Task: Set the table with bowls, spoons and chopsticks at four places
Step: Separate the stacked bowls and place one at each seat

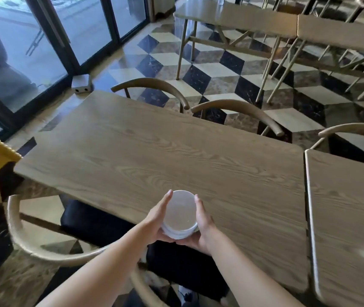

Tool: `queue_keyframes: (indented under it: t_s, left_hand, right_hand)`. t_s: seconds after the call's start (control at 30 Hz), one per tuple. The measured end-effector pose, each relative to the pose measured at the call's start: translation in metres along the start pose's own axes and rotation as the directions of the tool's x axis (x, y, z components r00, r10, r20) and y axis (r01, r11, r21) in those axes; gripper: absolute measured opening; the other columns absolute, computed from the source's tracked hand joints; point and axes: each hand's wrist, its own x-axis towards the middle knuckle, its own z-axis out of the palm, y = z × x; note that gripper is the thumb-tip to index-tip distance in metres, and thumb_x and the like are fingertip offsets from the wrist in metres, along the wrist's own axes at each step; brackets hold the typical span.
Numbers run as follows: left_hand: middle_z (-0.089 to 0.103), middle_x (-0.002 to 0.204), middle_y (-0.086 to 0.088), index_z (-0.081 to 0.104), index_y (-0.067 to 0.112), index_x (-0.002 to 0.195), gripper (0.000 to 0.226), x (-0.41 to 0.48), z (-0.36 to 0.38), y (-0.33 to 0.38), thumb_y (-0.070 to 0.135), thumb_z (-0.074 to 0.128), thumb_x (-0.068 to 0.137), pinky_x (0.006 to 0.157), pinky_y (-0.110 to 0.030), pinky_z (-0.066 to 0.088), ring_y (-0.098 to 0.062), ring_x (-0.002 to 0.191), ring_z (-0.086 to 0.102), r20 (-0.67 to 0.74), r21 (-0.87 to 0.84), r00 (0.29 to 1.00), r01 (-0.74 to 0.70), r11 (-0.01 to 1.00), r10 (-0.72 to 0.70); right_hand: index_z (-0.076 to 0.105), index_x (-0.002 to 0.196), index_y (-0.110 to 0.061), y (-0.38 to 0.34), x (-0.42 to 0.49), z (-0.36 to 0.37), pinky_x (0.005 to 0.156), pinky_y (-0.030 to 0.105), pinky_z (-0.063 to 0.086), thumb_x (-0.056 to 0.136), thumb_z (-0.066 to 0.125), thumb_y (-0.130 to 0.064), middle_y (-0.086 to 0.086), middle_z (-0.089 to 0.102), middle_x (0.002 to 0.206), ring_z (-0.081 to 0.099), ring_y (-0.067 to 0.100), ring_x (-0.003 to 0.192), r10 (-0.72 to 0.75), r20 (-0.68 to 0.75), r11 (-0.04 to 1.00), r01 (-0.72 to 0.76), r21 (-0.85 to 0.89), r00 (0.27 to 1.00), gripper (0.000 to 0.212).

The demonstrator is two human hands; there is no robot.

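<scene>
Cradling the stack of white bowls [180, 214] over the wooden table's [154, 147] near edge, left hand [155, 221] and right hand [202, 228] press its sides with straightish fingers. Best to set it down, then lift bowls off singly.

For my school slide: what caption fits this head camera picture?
The left hand and right hand carry a bowl stack over the table.

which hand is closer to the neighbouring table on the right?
Right. The right hand holds the right side of the bowl stack, the side toward the neighbouring table. The left hand holds the stack's left side, farther from that table.
</scene>
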Motion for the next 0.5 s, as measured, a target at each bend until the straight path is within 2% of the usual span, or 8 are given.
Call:
queue_keyframes:
  t_s: [0.13, 0.27, 0.4, 0.5]
  left_hand:
    - [0.068, 0.107, -0.014, 0.063, 0.023, 0.107, 0.063, 0.029, -0.001, 0.046, 0.075, 0.066, 0.073, 0.085, -0.066, 0.054, -0.040, 0.094, 0.070, 0.011, 0.068, 1.000, -0.013, 0.998, 0.013]
    - [0.065, 0.117, -0.012, 0.061, 0.027, 0.115, 0.065, 0.066, -0.015, 0.097, 0.077, 0.064, 0.073, 0.086, -0.064, 0.055, -0.040, 0.100, 0.069, 0.039, 0.119, 0.999, -0.035, 0.992, 0.031]
    - [0.068, 0.110, -0.007, 0.063, 0.033, 0.100, 0.048, 0.112, -0.033, 0.150, 0.075, 0.060, 0.078, 0.087, -0.065, 0.054, -0.038, 0.100, 0.069, 0.095, 0.165, 0.994, -0.075, 0.983, 0.060]
    - [0.066, 0.112, -0.006, 0.062, 0.033, 0.101, 0.050, 0.139, -0.044, 0.177, 0.077, 0.060, 0.077, 0.087, -0.063, 0.055, -0.037, 0.101, 0.068, 0.104, 0.179, 0.993, -0.072, 0.981, 0.054]
  right_hand:
    - [0.057, 0.116, -0.014, -0.035, 0.028, 0.024, 0.068, 0.065, 0.057, 0.075, 0.055, -0.078, 0.018, 0.068, 0.108, 0.073, 0.041, 0.081, -0.031, -0.027, 0.999, 0.032, 0.028, 0.999, 0.075]
    - [0.056, 0.121, -0.016, -0.071, 0.057, 0.061, 0.065, 0.062, 0.058, 0.071, 0.055, -0.081, 0.018, 0.066, 0.113, 0.073, 0.041, 0.085, -0.043, -0.057, 0.997, 0.047, 0.063, 0.997, 0.082]
    - [0.059, 0.111, -0.016, -0.111, 0.087, 0.102, 0.078, 0.064, 0.056, 0.079, 0.050, -0.079, 0.016, 0.068, 0.108, 0.072, 0.038, 0.086, -0.044, -0.064, 0.996, 0.049, 0.077, 0.997, 0.071]
    - [0.059, 0.111, -0.018, -0.132, 0.107, 0.127, 0.078, 0.062, 0.057, 0.080, 0.049, -0.079, 0.012, 0.067, 0.106, 0.072, 0.035, 0.083, -0.058, -0.089, 0.996, 0.063, 0.055, 0.994, 0.069]
